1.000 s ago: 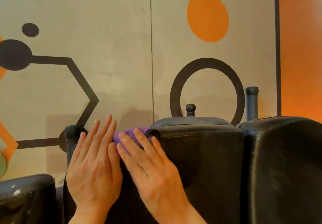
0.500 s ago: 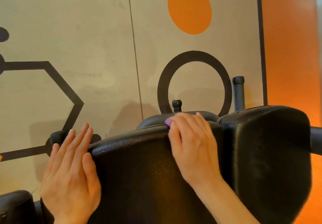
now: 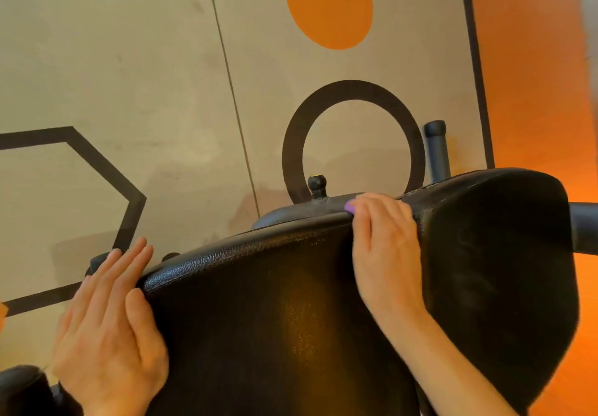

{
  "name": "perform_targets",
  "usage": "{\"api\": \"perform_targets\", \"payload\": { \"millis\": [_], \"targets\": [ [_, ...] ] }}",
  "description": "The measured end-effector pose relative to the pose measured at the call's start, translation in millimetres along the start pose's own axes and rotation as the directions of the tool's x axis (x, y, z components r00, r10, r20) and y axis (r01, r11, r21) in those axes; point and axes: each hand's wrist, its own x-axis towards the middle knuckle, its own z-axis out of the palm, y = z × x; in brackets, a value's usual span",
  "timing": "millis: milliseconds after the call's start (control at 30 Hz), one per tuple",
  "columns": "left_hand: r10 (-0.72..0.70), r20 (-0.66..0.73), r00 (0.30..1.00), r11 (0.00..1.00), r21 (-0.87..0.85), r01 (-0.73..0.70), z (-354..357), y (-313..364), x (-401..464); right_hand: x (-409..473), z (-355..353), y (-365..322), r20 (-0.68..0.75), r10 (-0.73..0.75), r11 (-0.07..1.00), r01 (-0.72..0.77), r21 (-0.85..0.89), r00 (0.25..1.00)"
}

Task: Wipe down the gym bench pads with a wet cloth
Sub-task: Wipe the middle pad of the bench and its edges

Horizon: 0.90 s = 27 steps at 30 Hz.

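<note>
Fingers of my right hand (image 3: 383, 247) are curling over the purple cloth (image 3: 350, 206) at the pad (image 3: 259, 318)'s top edge, running leftward toward my flat left hand (image 3: 106, 334).

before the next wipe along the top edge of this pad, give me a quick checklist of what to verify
1. Purple cloth under right hand: ok, though only a corner shows.
2. Right hand on top edge of centre pad: ok, fingers curled over it.
3. Left hand bracing the pad's left side: ok, fingers flat.
4. Cloth wet enough: cannot tell.
5. Adjoining right pad wiped: cannot tell.
6. Knob behind the edge out of the hand's way: ok.
</note>
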Motion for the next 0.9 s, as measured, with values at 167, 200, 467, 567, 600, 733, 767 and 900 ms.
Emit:
{"api": "perform_targets", "payload": {
  "millis": [167,200,467,567,600,733,767,900],
  "targets": [
    [-0.018,0.001,1.000,1.000,0.015,0.018,3.7,-5.7,-2.1,-23.0,31.8,-65.6,0.092,-0.413,0.909,0.416,-0.018,0.906],
    [-0.021,0.001,1.000,1.000,0.009,0.021,3.7,-6.3,-1.6,-19.4,27.1,-53.9,0.103,-0.420,0.907,0.419,0.035,0.902],
    [-0.046,-0.055,0.997,0.998,0.042,0.048,8.7,-5.0,-0.2,4.7,13.2,-22.5,0.046,-0.013,1.000,0.013,-0.005,0.999],
    [-0.043,-0.079,0.996,0.998,0.033,0.046,11.0,-7.3,-1.2,-16.9,31.0,-71.5,0.112,-0.332,0.943,0.333,0.004,0.937],
    [-0.033,-0.087,0.996,0.999,0.036,0.037,10.7,-7.7,-1.0,-23.6,32.5,-74.0,0.120,-0.414,0.910,0.413,0.033,0.902],
    [-0.044,-0.105,0.993,0.996,0.078,0.052,3.9,1.3,-0.9,-7.1,13.4,-14.3,0.072,-0.368,0.929,0.365,0.056,0.927],
    [-0.045,-0.110,0.993,0.994,0.089,0.055,1.7,4.6,-1.1,0.1,7.4,3.9,0.059,-0.282,0.958,0.278,0.070,0.958],
    [-0.032,-0.122,0.992,0.995,0.088,0.043,-4.5,11.9,-0.7,8.5,-2.8,31.2,-0.003,-0.064,0.973,0.064,0.223,0.998]
  ]
}}
